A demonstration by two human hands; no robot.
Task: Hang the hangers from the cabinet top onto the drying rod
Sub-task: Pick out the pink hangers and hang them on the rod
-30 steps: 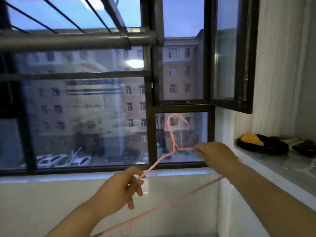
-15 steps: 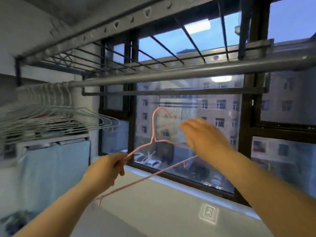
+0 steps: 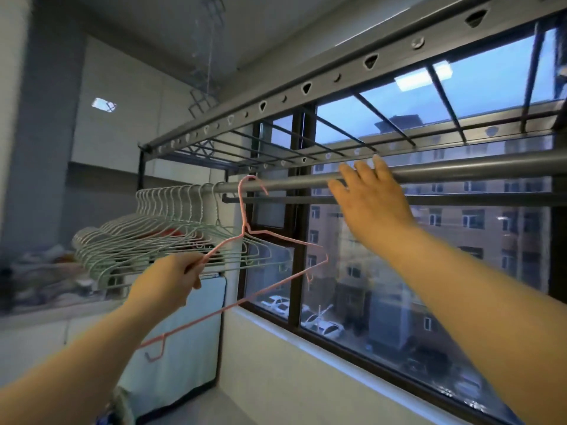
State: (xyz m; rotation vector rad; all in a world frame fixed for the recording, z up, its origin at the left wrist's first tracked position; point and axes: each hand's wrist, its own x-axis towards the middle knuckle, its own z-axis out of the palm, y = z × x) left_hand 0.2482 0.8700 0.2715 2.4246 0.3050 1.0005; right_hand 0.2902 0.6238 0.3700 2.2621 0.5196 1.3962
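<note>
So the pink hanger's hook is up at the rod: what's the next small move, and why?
Probably ease the left hand down a little so the pink hanger settles on the drying rod, then release. The hook arcs over the rod beside the white hangers, the left hand's grip pinches a shoulder wire, and the open right hand holds nothing.

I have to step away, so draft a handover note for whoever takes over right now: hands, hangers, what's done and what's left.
Left hand: grips the pink hanger by its shoulder wire.
Right hand: open, fingers straight, up by the drying rod, holding nothing.
Done: a row of pale hangers hangs on the rod; the pink hanger's hook is at the rod beside them, seemingly over it.
Left: seat the hook, let go, and fetch any others; none show here.
</note>
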